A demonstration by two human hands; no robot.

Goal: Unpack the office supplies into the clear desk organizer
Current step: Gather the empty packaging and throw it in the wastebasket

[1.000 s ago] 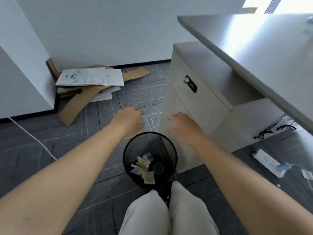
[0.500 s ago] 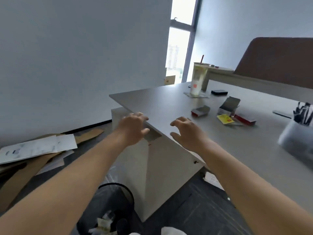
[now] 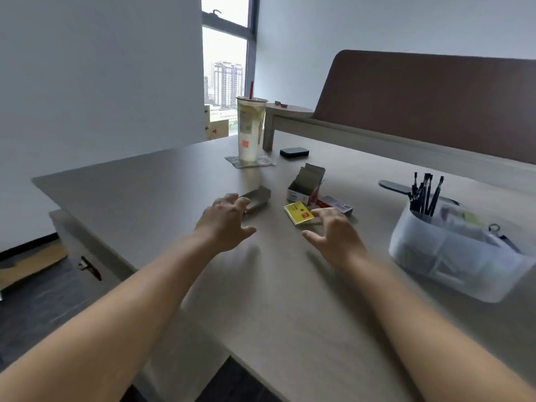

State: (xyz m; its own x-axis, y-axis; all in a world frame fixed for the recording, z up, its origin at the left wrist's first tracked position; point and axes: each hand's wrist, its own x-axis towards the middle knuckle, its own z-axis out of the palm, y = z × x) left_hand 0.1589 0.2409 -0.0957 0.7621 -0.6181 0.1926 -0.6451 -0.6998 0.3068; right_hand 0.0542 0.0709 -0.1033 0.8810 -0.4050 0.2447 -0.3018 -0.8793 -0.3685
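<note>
Now | left hand empty, spread | right hand empty, by yellow box

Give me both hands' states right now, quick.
Left hand: open, holding nothing, near a small grey box.
Right hand: open, empty, beside the yellow packet.

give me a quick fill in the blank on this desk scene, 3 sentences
1. The small box just ahead of the right hand is ____ on top.
2. The black pens stand in the clear ____.
3. The drink cup has a ____ straw.

Missing words: yellow; organizer; red
</note>
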